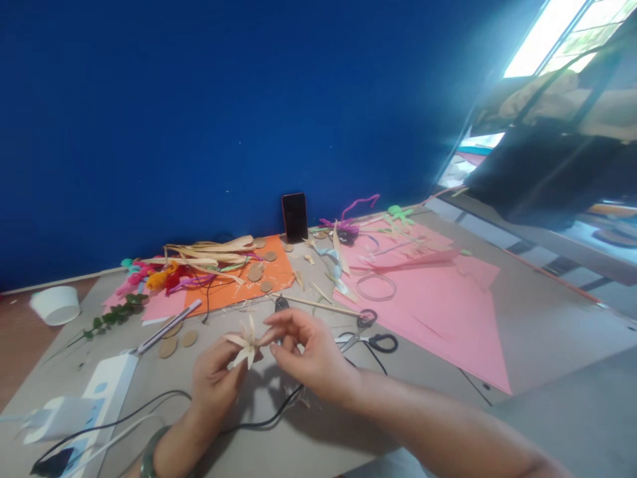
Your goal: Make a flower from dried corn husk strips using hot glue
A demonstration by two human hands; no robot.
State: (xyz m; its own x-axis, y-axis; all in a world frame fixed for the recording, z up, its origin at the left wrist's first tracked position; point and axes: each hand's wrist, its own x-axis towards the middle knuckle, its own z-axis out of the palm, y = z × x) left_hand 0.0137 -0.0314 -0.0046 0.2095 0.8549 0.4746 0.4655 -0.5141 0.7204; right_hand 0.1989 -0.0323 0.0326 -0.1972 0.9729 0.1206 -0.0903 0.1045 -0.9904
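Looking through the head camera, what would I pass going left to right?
White cup → slim lilac-and-white tool → pale petalled piece → right hand → scissors → bright window.

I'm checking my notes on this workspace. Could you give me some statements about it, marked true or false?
1. The left hand holds a pale flower. True.
2. The right hand holds the scissors. False: they lie on the table; that hand is at the pale flower.
3. The phone lies flat. False: it stands on end.
4. Brown discs lie on the orange sheet. True.
5. The cup is black. False: it is white.
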